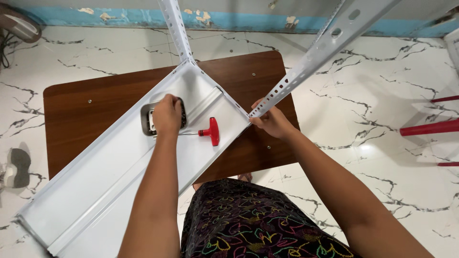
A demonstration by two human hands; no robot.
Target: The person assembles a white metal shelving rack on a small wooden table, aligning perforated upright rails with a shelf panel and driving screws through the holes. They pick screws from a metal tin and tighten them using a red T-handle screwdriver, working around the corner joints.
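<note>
A person is working over a white metal shelf (110,181) lying diagonally across a brown table (95,114) on a white marbled floor (382,95).

The left hand (167,114) is reaching into a small steel tray (146,118) sitting on the shelf, fingers curled down and bunched together over its contents; whether they are pinching anything cannot be told, since the hand is covering most of the tray.

Just right of the tray, a red T-handled tool (212,131) is lying flat on the shelf, its thin shaft pointing back toward the left hand.

The right hand (272,122) is closing around the lower end of a white slotted upright (311,62) where it is meeting the shelf's near-right corner, fingers wrapped and pressed together on the metal. The upright is slanting up and away to the top right.

A second slotted post (177,28) is rising from the shelf's far corner toward the top edge.

Along the back, a blue wall strip (143,19) is showing flaking paint. Red bars (430,128) are poking in at the right edge, and a dark sandal (18,167) is lying on the floor at left. No packages, labels or signs are showing. A dark floral garment (248,220) is filling the foreground.
</note>
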